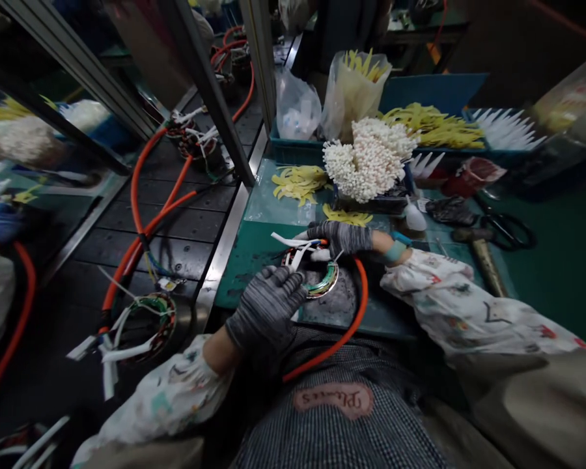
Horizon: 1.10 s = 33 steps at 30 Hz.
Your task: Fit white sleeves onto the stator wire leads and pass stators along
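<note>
A ring-shaped motor stator [329, 280] with green and copper-coloured windings lies on the bench in front of me. My left hand [268, 303], in a grey knitted glove, has its fingers curled over the ring's left side. At the far side my right hand [344, 238], gloved alike, is closed around the white-sleeved wires [300, 251] that come off the stator. Its fingertips are partly hidden among the sleeves. An orange cable [361, 299] curves from beneath my right hand down to my apron.
Behind the stator stand a box of thin white tubes [366, 163] and yellow strips [300, 182]. A hammer [486, 260] and black scissors [512, 225] lie right. On the left, a slatted conveyor [190, 225] carries another stator [151, 326]. A person's blue-gloved hand [2, 225] shows far left.
</note>
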Each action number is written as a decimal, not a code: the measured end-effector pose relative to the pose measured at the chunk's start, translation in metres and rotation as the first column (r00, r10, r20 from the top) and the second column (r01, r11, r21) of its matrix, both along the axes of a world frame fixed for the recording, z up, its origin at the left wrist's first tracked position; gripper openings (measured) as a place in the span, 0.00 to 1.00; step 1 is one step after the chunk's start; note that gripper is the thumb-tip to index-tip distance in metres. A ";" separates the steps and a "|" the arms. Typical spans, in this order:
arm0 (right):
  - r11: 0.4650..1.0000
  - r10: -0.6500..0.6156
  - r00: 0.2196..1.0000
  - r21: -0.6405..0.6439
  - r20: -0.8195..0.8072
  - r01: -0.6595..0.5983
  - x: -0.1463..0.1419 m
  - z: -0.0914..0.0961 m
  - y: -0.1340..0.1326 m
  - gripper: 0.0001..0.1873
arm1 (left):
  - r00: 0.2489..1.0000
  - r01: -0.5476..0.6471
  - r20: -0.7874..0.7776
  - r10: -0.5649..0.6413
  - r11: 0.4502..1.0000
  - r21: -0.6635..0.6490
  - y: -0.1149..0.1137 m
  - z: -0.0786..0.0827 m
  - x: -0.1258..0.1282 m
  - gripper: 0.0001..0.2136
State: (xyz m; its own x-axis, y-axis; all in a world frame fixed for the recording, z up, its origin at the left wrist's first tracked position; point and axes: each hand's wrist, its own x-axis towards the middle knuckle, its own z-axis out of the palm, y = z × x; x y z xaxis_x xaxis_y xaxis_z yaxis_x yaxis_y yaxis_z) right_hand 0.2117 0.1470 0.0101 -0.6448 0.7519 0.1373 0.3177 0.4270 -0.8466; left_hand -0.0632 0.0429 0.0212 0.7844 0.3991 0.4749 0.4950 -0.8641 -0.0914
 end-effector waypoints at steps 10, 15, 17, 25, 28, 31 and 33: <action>0.443 -0.817 0.573 0.570 -0.060 0.692 0.056 0.003 -0.017 0.14 | 0.954 0.034 0.299 -0.024 0.999 -0.028 0.012 -0.056 0.013 0.10; 0.576 -0.735 0.677 0.495 -0.036 0.651 0.055 -0.009 0.009 0.17 | 0.945 -0.053 0.311 0.102 0.985 -0.162 0.004 -0.065 0.021 0.12; 0.540 -0.763 0.643 0.482 -0.065 0.689 0.050 -0.007 0.008 0.19 | 0.941 -0.084 0.310 0.137 0.981 -0.178 0.001 -0.069 0.023 0.14; 0.561 -0.692 0.710 0.525 -0.128 0.640 0.043 0.022 -0.049 0.12 | 0.927 -0.093 0.361 0.105 0.994 -0.050 0.007 -0.087 0.020 0.16; 0.467 -0.747 0.623 0.485 -0.232 0.740 0.054 0.021 -0.063 0.15 | 0.952 -0.014 0.305 0.027 0.999 -0.044 0.009 -0.087 0.018 0.13; 0.461 -0.758 0.609 0.469 -0.233 0.753 0.069 0.018 -0.071 0.20 | 0.943 0.008 0.333 0.006 0.999 -0.042 0.011 -0.084 0.018 0.13; 0.480 -0.747 0.645 0.540 -0.162 0.691 0.075 0.017 -0.074 0.24 | 0.931 -0.002 0.365 0.024 0.998 -0.062 0.010 -0.082 0.018 0.15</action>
